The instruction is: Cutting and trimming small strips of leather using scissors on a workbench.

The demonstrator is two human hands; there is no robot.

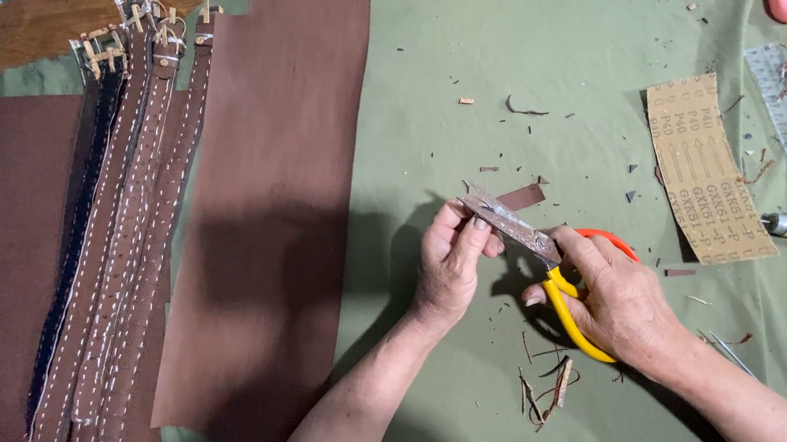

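I see the left hand (pixel 448 263) with fingers pinched on a small leather strip (pixel 515 199), mid-surface. Right hand (pixel 610 293) fingers grip yellow scissors (pixel 547 265) (blades at the strip). Trimmings (pixel 543 392) lie below; the cut looks unfinished.

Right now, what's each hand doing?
Left hand: closed, pinching a small brown leather strip at the scissors' blades.
Right hand: closed around the yellow scissors handles.
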